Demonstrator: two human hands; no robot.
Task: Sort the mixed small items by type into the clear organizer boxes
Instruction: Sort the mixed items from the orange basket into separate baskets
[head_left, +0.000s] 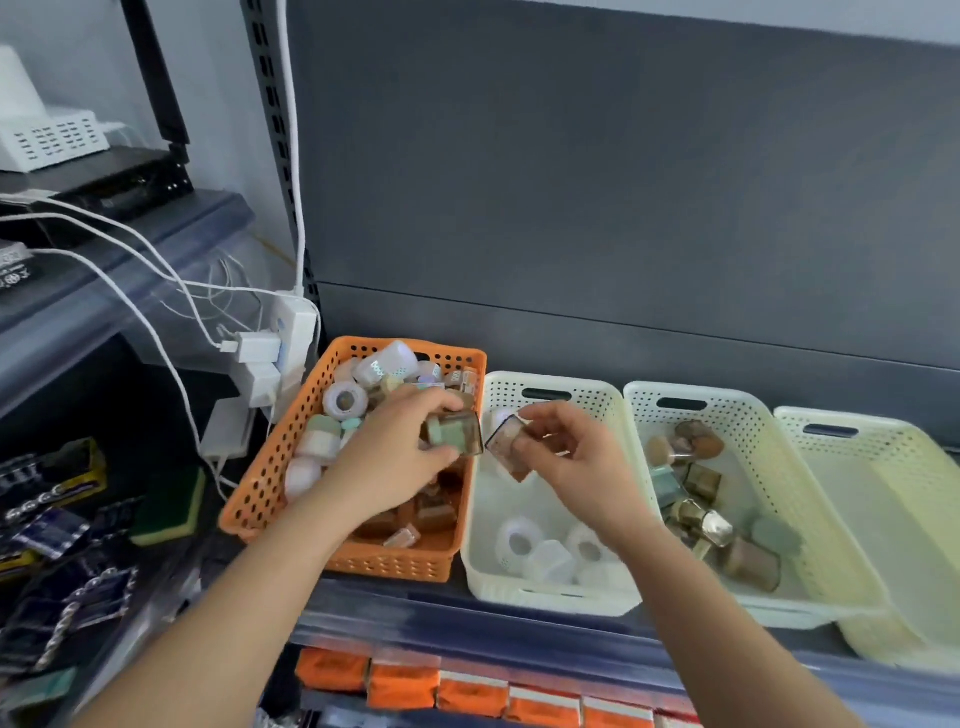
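Left hand: the left hand (400, 452) reaches from the near left over the right half of the orange basket (270, 467), knuckles up, thumb and fingers pinching a small brown jar with a green cap (451, 434).
Right hand: the right hand (571, 457) hovers above the far end of the first cream basket (550, 592), fingers curled round a brownish clear box (508, 441), which is tilted.
Held items: the two sit just beside each other over the edge where the two baskets meet; I cannot tell whether they touch.
Orange basket: on the shelf (415, 618), piled with mixed white, green and brown pieces.
First cream basket: white round pieces (519, 543) lie at its near end.
Second cream basket (753, 410): to the right, holding brown and green pieces.
Third cream basket (909, 447): far right, partly blurred.
Left of the shelf: a white power strip (291, 332) with plugs and cables stands near the orange basket's far corner.
Below: orange packs (472, 693) line the lower level.
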